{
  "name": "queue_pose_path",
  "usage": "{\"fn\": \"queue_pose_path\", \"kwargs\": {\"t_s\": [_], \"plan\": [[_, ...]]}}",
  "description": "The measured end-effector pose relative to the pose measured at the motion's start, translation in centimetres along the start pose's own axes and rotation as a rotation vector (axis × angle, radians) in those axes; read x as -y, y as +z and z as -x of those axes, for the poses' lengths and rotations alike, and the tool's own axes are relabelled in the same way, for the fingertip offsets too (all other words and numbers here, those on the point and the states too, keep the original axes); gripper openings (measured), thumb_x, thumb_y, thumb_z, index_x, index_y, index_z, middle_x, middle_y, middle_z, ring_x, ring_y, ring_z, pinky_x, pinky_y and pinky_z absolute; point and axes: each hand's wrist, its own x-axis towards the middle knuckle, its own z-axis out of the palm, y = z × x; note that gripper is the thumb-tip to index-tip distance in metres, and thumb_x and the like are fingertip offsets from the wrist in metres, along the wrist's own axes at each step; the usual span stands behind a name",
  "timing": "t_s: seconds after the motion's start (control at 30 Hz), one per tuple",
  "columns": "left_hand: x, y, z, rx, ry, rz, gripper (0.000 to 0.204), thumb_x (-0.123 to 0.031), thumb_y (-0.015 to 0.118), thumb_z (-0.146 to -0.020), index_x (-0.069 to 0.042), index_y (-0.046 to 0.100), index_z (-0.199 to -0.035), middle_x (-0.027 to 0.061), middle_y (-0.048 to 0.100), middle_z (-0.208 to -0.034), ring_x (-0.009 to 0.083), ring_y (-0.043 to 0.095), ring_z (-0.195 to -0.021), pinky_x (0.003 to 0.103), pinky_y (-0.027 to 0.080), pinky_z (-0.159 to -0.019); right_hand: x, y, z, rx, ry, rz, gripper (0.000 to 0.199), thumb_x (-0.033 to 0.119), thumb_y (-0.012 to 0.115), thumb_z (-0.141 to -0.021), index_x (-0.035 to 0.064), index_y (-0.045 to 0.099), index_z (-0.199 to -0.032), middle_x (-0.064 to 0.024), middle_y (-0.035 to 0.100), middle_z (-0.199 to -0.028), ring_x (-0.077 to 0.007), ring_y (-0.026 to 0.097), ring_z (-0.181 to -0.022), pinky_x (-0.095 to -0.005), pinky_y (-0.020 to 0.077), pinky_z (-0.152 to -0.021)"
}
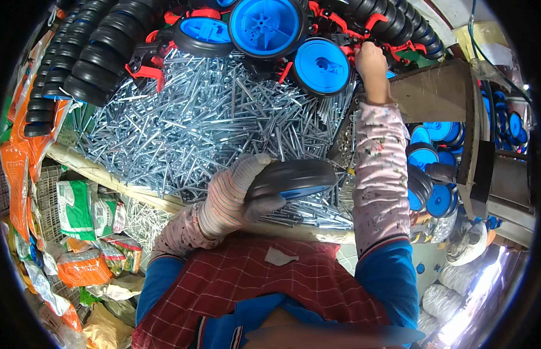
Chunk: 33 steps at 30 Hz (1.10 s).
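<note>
My left hand, in a striped knit glove, grips a black wheel with a blue hub, its tread turned upward. The wheel is above the near edge of a big heap of loose silver metal pins. My right hand, bare, is stretched to the far right, fingers curled down among black brackets with red levers. What those fingers hold, if anything, is hidden. Just left of that hand lies a blue-hubbed wheel, with a larger wheel behind it.
Stacked rows of black wheels stand at the far left, with more at the far right. A wooden rail borders the pins. On the right, blue-hubbed wheels sit below a brown board. Plastic bags lie at lower left.
</note>
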Motion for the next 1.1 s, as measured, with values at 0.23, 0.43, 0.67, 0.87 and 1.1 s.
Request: {"fn": "queue_pose_path", "kwargs": {"t_s": [0.23, 0.43, 0.67, 0.87, 1.1], "plan": [[-1.6, -0.4, 1.0, 0.033, -0.203, -0.165, 0.049, -0.011, 0.09, -0.069, -0.003, 0.058, -0.106, 0.0128, 0.068, -0.093, 0.0251, 0.07, -0.082, 0.035, 0.058, -0.069, 1.2, -2.6, 2.6, -0.213, -0.042, -0.302, 0.031, 0.026, 0.068, -0.088, 0.0021, 0.064, -0.108, -0.0211, 0.07, -0.103, -0.0384, 0.069, -0.092, -0.0449, 0.0537, -0.08], [-0.6, 0.7, 2.9, -0.078, -0.597, 0.802, 0.035, -0.032, 0.063, -0.09, 0.001, 0.062, -0.08, 0.0212, 0.064, -0.081, 0.0326, 0.063, -0.077, 0.046, 0.054, -0.074, 1.9, -10.4, 18.0, 0.084, -0.115, -1.037, 0.032, 0.011, 0.075, -0.086, -0.0005, 0.062, -0.113, -0.01, 0.071, -0.089, -0.0124, 0.064, -0.08, -0.03, 0.0523, -0.071], [-2.5, 1.4, 0.5, -0.084, -0.939, 1.096, 0.031, -0.029, 0.073, -0.08, 0.0, 0.062, -0.077, 0.0184, 0.064, -0.08, 0.0317, 0.063, -0.08, 0.047, 0.054, -0.073, 0.9, -10.2, 25.0, 0.284, -0.099, -1.241, 0.045, 0.01, 0.08, -0.082, -0.0034, 0.061, -0.12, -0.0114, 0.072, -0.095, -0.0099, 0.065, -0.084, -0.0266, 0.0539, -0.076], [-3.7, 0.2, -0.9, 0.012, -0.915, 1.014, 0.044, -0.024, 0.083, -0.074, -0.002, 0.055, -0.101, 0.0101, 0.065, -0.094, 0.0196, 0.065, -0.091, 0.037, 0.056, -0.079, 1.2, -9.7, 24.6, 0.271, -0.119, -1.235, 0.045, 0.01, 0.08, -0.083, -0.0039, 0.061, -0.12, -0.0114, 0.072, -0.094, -0.0095, 0.064, -0.083, -0.0263, 0.0534, -0.075], [3.4, 0.7, 2.5, 0.132, -0.633, 0.528, 0.032, -0.024, 0.081, -0.078, -0.004, 0.057, -0.086, 0.0084, 0.066, -0.089, 0.0202, 0.066, -0.082, 0.036, 0.055, -0.072, 1.9, -9.5, 24.5, 0.401, -0.568, -1.285, 0.027, 0.014, 0.071, -0.09, 0.0013, 0.06, -0.111, -0.0104, 0.068, -0.087, -0.0195, 0.07, -0.076, -0.0302, 0.0519, -0.068]]}}
